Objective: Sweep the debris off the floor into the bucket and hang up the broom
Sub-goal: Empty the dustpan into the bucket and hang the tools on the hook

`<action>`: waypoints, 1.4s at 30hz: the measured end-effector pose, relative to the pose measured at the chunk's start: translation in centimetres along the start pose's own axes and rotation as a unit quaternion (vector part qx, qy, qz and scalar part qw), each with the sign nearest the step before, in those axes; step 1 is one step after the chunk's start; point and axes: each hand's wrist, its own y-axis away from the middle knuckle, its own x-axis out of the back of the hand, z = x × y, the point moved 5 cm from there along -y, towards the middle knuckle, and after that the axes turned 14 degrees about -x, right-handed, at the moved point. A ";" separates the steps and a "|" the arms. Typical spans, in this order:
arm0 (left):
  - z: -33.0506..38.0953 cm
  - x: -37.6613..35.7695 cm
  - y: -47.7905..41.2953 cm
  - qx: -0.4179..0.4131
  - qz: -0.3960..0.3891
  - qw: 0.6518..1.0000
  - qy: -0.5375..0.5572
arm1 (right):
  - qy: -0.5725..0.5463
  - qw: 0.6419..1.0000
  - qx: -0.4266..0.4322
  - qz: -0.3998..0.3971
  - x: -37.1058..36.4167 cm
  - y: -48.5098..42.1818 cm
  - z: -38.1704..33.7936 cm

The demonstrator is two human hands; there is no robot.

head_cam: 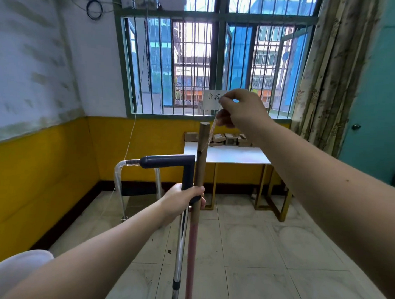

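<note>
The brown wooden broom stick [201,163], pink along its lower length, stands almost upright in the middle of the view. Its long axis runs from the bottom edge of the frame up to a blunt top end that points at the window, leaning a touch to the right as it rises (the broom's head lies below the frame and cannot be seen). A thin pale cord [211,132] is fixed just under the top end and runs up to the right hand [240,110], which pinches it between thumb and curled fingers above and to the right of the stick.

The left hand [182,200] is wrapped round the stick about midway along its visible length. In the same grip it holds a shiny metal pole with a dark navy L-shaped handle [169,161], which stands parallel to and touching the stick on its left, the handle's arm pointing left.

Below lies a pale tiled floor [278,252] with a dark speck of debris [169,252] near the pole. A white rounded plastic shape [15,270] sits at the lower left corner, only partly in view. Behind stand a white-topped table with gold legs [227,153] bearing small brown cardboard boxes [228,138], a green-framed barred window [195,59], a patterned curtain [329,64] and a yellow lower wall [45,177].
</note>
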 end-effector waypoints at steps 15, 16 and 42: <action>-1.2 4.9 0.3 0.063 -0.121 0.989 -0.060 | -0.084 0.996 0.001 -0.041 -3.6 1.3 1.1; -0.7 6.0 0.1 0.055 -0.063 0.996 0.000 | -0.076 0.996 0.000 -0.044 -3.9 1.5 1.4; 1.9 -0.5 -0.1 -0.037 0.074 0.994 0.076 | -0.092 0.968 -0.143 -0.184 -5.3 2.0 5.0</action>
